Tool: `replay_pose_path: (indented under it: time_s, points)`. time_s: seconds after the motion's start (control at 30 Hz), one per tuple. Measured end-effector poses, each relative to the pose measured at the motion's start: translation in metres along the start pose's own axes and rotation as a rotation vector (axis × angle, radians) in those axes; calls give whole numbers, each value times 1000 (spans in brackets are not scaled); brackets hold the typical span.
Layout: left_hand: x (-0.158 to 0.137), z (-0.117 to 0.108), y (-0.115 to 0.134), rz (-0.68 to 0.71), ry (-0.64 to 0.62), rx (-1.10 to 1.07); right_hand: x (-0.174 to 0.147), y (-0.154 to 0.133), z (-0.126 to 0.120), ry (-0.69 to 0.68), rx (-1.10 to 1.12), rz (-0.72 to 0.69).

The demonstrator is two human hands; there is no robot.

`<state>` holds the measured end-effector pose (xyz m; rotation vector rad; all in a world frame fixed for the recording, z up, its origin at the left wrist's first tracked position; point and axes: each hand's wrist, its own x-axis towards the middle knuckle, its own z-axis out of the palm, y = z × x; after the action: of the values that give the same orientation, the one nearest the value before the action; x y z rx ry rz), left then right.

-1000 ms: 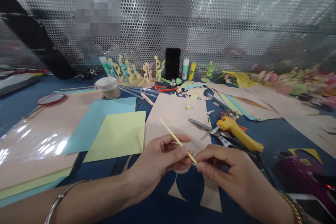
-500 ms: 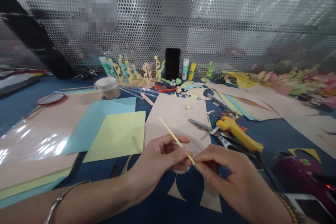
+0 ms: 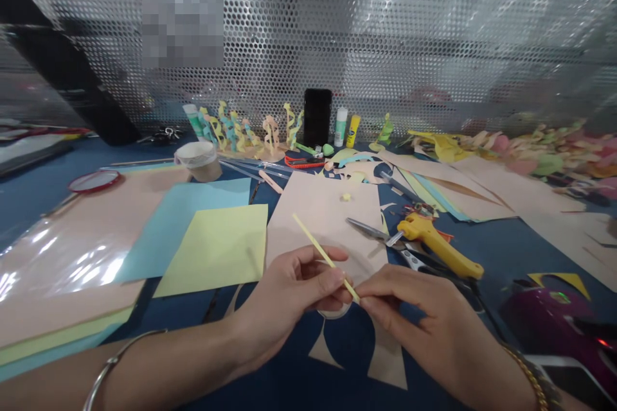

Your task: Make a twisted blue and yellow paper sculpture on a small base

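Observation:
A narrow pale-yellow paper strip (image 3: pixel 312 239) slants between my two hands, its free end pointing up and left. My left hand (image 3: pixel 308 286) pinches it partway along with thumb and fingers. At the lower end, the fingertips of my right hand (image 3: pixel 419 318) close on the strip. Beneath it lies a pale pink sheet of paper (image 3: pixel 332 205) with a small yellow piece (image 3: pixel 346 197) on top. Scissors (image 3: pixel 371 229) rest on that sheet's right side, beside a yellow glue gun (image 3: pixel 441 245).
Yellow paper (image 3: pixel 216 247) and blue paper (image 3: pixel 193 205) lie to the left, near a tape roll (image 3: pixel 197 160). Curled paper figures (image 3: pixel 231 131), a phone (image 3: pixel 317 117) and glue sticks (image 3: pixel 340 127) stand at the back. A purple device (image 3: pixel 554 318) sits at right.
Both hands and the paper strip stay almost in the same place. Only a very slight shift of the view shows.

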<state>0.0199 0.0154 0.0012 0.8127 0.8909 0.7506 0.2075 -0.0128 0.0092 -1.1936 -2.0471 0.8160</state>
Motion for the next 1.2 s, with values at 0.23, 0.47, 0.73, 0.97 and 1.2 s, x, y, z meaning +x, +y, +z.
replay_pose_path:
  time_s: [0.23,0.47,0.73,0.97,1.2]
  points:
    - [0,0,-3,47,-30,15,-1,-2,3,15,-29,-6]
    - [1,-1,-2,45,-24,22,1,0,0,-12,7,-22]
    - [1,0,-1,22,-8,2,1,0,-1,-13,-18,-23]
    - [-1,1,-2,35,-1,7,0,-1,2,6,-45,-25]
    - [0,1,0,41,-12,9,1,-3,3,20,-29,-53]
